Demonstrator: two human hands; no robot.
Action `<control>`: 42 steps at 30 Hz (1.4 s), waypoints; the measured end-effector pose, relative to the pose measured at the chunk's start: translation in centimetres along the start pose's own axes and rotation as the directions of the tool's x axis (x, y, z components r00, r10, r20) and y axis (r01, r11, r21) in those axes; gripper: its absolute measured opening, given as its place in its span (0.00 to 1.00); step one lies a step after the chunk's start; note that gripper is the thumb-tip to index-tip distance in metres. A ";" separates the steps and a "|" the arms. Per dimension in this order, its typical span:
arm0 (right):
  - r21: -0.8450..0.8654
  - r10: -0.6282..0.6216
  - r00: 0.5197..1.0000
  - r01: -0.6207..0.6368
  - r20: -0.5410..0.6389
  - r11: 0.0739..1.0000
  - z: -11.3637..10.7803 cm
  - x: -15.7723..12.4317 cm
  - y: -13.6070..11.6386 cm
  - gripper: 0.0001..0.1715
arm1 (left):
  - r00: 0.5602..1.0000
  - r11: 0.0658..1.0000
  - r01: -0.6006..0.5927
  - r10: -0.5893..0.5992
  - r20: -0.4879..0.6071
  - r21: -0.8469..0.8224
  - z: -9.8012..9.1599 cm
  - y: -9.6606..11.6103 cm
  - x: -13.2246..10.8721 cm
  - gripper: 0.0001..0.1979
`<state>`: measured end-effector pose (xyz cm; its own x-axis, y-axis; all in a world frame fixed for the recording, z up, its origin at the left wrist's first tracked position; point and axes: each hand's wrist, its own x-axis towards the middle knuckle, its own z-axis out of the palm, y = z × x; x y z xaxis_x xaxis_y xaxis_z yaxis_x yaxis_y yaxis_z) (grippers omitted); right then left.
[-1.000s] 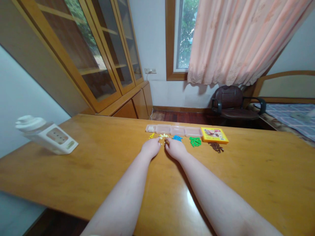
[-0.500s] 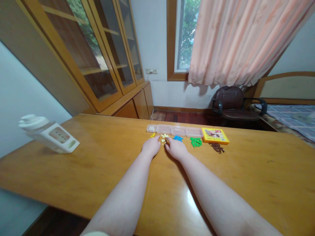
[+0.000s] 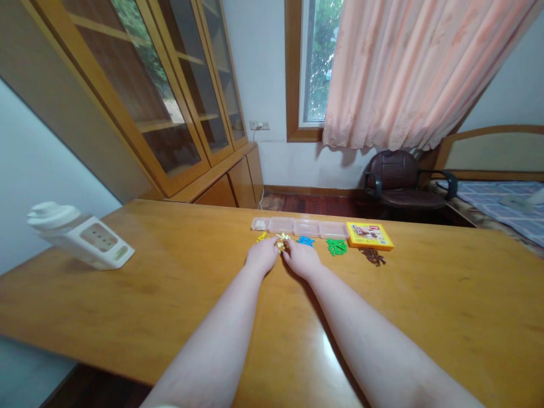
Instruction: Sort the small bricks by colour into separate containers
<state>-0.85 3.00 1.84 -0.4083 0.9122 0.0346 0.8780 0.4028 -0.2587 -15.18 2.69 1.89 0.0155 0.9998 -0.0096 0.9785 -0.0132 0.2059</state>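
Observation:
My left hand (image 3: 262,254) and my right hand (image 3: 302,259) rest close together on the desk, fingers curled inward over a small pile of cream plastic pieces (image 3: 283,236). The fingertips are small and partly hidden, so anything pinched in them cannot be made out. Just beyond my left hand lie some yellow pieces (image 3: 262,236). Blue pieces (image 3: 305,241) sit just past my right hand, and a heap of green pieces (image 3: 336,247) lies farther right. Dark brown pieces (image 3: 373,257) are scattered at the right end of the row.
Behind the heaps runs a row of clear plastic compartments (image 3: 306,228), with a yellow box (image 3: 370,236) at its right end. A white-lidded bottle (image 3: 83,235) stands on the left of the wooden desk (image 3: 178,272). Beyond are a chair (image 3: 395,178) and a glass-door cabinet (image 3: 170,85).
Both hands have drawn slightly closer together over the cream pieces, narrowing the gap between them. The view has shifted a little; the heaps, box and bottle stay in place.

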 end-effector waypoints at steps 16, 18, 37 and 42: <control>0.012 0.028 0.999 -0.028 0.017 1.000 0.2 0.2 0.1 0.23 | 0.998 0.999 -0.044 0.045 0.039 -0.027 0.0 0.1 0.1 0.23; 0.016 0.024 1.000 -0.024 0.009 1.000 0.3 0.2 0.1 0.23 | 0.997 0.998 -0.067 0.068 0.042 -0.020 0.0 0.1 0.1 0.23; 0.021 0.035 0.999 -0.036 0.038 0.999 -0.1 0.0 0.0 0.24 | 0.999 0.998 -0.021 0.023 0.037 -0.058 -0.4 -0.2 -0.1 0.23; 0.019 0.040 0.998 -0.041 0.050 0.999 -0.3 0.0 -0.1 0.24 | 0.998 0.999 -0.044 0.046 0.052 -0.026 -0.4 -0.1 -0.2 0.23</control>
<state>-0.88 2.98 2.18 -0.3844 0.9229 -0.0240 0.8891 0.3631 -0.2786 -15.32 2.46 2.27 0.0707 0.9962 -0.0511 0.9712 -0.0570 0.2315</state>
